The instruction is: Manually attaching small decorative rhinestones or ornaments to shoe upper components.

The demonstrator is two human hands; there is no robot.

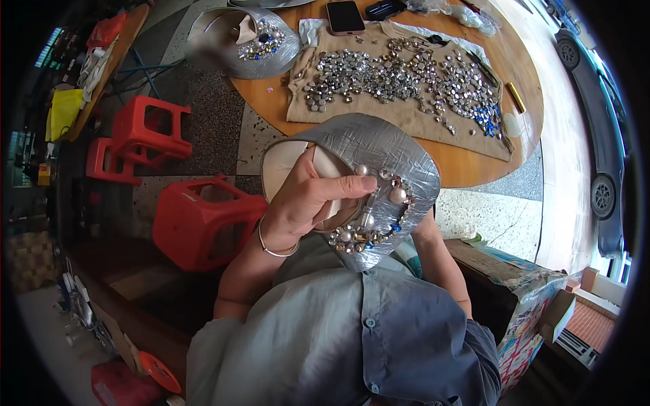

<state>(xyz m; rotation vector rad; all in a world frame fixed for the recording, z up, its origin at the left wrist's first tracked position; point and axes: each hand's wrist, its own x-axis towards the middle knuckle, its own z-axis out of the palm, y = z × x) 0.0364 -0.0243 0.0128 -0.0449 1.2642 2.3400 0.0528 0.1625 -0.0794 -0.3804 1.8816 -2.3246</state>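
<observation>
I hold a wide, curved piece like a visor or hat brim (pixel 338 135), covered in wrinkled silver film, with a beige lining. My left hand (pixel 305 189) is closed on its beige inner band, the thumb lying over the pearls and stones. Pearls, clear stones and a few blue ones form a curved trim (pixel 397 195) on the silver side. Only the wrist and a bit of my right hand (pixel 426 227) show at the piece's right edge; its fingers are hidden behind the silver surface.
On the round wooden table (pixel 261 101), a tan cloth (pixel 406 128) bears many loose stones (pixel 379 74). A phone (pixel 345 17) and a second silver piece (pixel 288 51) lie farther back. Red stools (pixel 203 216) stand at left; a cardboard box (pixel 528 284) is at right.
</observation>
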